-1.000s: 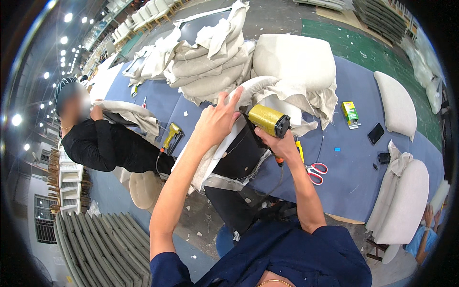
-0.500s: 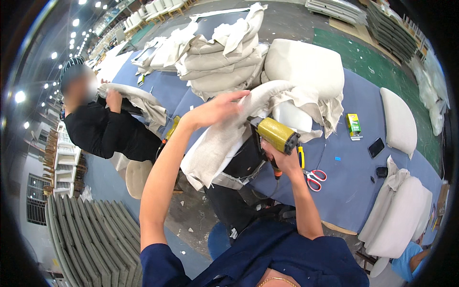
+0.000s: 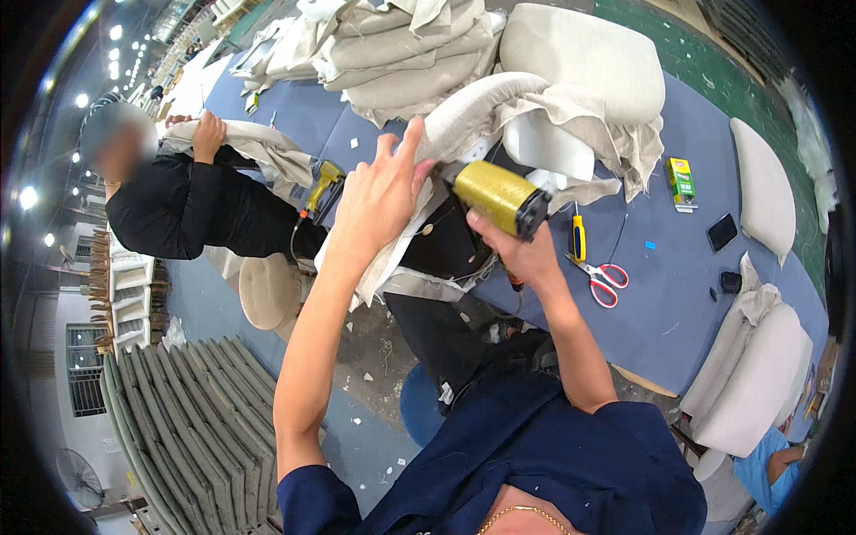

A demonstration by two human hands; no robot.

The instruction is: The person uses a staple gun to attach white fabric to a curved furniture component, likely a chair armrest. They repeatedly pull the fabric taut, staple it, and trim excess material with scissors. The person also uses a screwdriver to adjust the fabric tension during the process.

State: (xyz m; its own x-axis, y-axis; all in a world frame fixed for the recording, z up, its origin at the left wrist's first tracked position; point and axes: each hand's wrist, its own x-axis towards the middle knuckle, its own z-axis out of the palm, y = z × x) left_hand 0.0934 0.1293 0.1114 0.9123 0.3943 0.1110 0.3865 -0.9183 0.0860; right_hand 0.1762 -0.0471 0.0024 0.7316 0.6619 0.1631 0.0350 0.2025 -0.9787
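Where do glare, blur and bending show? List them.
Head view, upper left: ceiling lamps glare white; head view, left: a soft blur masks the co-worker's head; head view, right: the blue tabletop bows along its edge, near the black circular rim; head view, centre: the yellow staple gun in the right hand is well lit.

I get bright white light from ceiling lamps (image 3: 113, 53), glaring at upper left; straight lines bow toward black corners.

Downward fisheye view from head
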